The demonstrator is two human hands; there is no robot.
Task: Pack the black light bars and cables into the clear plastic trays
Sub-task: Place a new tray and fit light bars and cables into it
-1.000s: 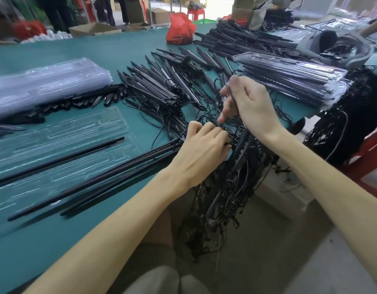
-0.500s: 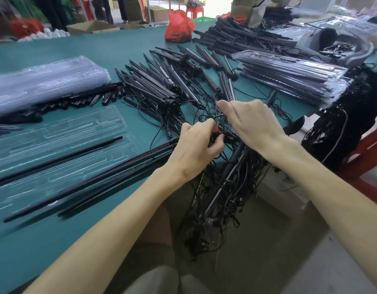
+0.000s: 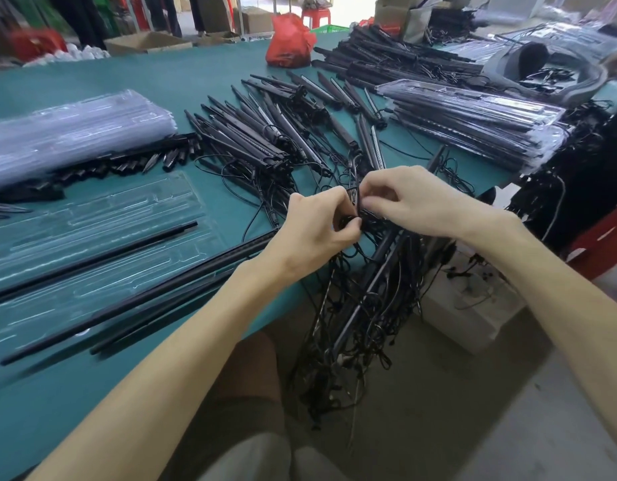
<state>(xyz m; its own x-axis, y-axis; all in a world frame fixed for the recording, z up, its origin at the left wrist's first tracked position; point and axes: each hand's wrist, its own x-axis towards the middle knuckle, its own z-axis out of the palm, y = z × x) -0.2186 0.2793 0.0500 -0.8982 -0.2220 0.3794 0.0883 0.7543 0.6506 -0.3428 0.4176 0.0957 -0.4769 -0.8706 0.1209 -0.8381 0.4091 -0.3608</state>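
Note:
My left hand (image 3: 315,234) and my right hand (image 3: 418,203) meet at the table's front edge, both pinching a tangle of black cables (image 3: 360,216). Below them a bundle of black light bars and cables (image 3: 366,307) hangs off the table edge. A clear plastic tray (image 3: 102,216) lies on the left with one black light bar (image 3: 91,258) in it. Two long black bars (image 3: 154,296) lie across the tray's near side. A fan of loose black light bars (image 3: 272,133) spreads behind my hands.
A stack of empty clear trays (image 3: 67,133) sits at the far left with small black end pieces (image 3: 126,164) beside it. Packed trays (image 3: 473,116) are piled at the right. A red bag (image 3: 289,43) stands at the back. A red stool (image 3: 602,237) is at the right.
My right hand came down from the raised cable toward my left hand. Both hands now pinch the cable tangle close together.

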